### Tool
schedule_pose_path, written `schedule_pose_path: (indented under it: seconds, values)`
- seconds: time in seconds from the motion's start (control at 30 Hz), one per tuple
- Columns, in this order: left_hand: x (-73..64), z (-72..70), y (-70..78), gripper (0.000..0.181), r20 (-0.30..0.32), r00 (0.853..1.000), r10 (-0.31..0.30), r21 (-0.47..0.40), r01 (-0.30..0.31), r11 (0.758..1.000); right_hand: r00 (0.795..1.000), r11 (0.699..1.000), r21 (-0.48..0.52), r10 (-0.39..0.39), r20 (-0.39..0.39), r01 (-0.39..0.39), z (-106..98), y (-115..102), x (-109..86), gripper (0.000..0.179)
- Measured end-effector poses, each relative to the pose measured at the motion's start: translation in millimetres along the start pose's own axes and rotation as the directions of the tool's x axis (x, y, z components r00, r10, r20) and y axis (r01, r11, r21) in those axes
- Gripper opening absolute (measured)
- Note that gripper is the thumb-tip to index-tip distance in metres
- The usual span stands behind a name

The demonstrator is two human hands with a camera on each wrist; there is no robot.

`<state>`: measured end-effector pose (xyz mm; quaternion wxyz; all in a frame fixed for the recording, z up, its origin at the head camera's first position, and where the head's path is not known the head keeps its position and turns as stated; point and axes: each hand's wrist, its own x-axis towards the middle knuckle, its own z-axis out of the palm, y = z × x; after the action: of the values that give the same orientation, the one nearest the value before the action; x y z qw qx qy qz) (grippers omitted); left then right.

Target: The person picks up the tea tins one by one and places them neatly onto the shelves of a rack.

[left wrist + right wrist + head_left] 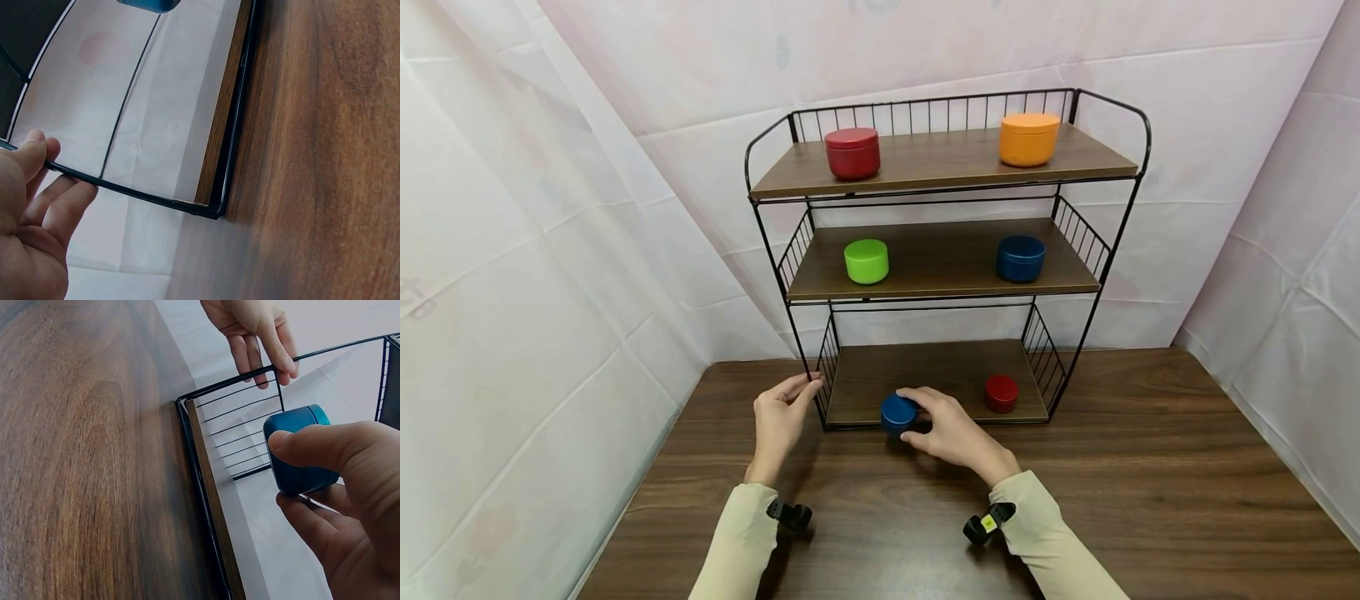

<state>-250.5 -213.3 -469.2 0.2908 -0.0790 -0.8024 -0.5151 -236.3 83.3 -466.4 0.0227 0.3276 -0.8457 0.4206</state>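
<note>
My right hand [953,429] holds a small round blue tin [898,414] between thumb and fingers, at the front edge of the bottom shelf [932,367]. In the right wrist view the tin [300,450] shows its lid seam, with the thumb pressed on its side. With thumb and fingertips my left hand [781,425] pinches the black front left post of the wire rack [797,337]. The left wrist view shows that hand [44,212] around the thin black post [144,195]. A red tin [1002,393] stands to the right on the bottom shelf.
On the middle shelf [940,258] stand a green tin [867,262] and another blue tin [1021,258]. The top shelf [932,162] carries a red tin [853,154] and an orange tin [1028,140]. The rack stands on a brown wooden table [1150,467], with white cloth [550,208] behind and beside it.
</note>
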Motion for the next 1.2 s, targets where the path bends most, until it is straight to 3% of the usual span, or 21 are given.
schedule_pose_path:
  seconds: [0.43,0.7,1.0,1.2]
  values:
    - [-0.1,0.4,1.0,0.014,0.001,1.0,0.0,-0.006,0.0,1.0,1.0,1.0,-0.024,0.014,-0.012,-0.014,0,0,3.1,0.065]
    - [-4.1,0.7,39.2,0.013,-0.035,0.999,0.012,0.018,-0.012,1.0,1.0,1.0,-0.015,0.019,-0.009,-0.019,-1,0,5.6,0.065]
    - [-0.6,4.6,8.0,0.013,-0.037,0.999,0.0,0.013,0.0,1.0,1.0,1.0,-0.025,0.013,-0.022,-0.013,0,1,7.7,0.065]
    - [0.2,2.1,1.3,0.014,-0.015,1.0,0.004,-0.006,-0.004,1.0,1.0,1.0,-0.019,0.014,-0.024,-0.014,1,2,8.8,0.064]
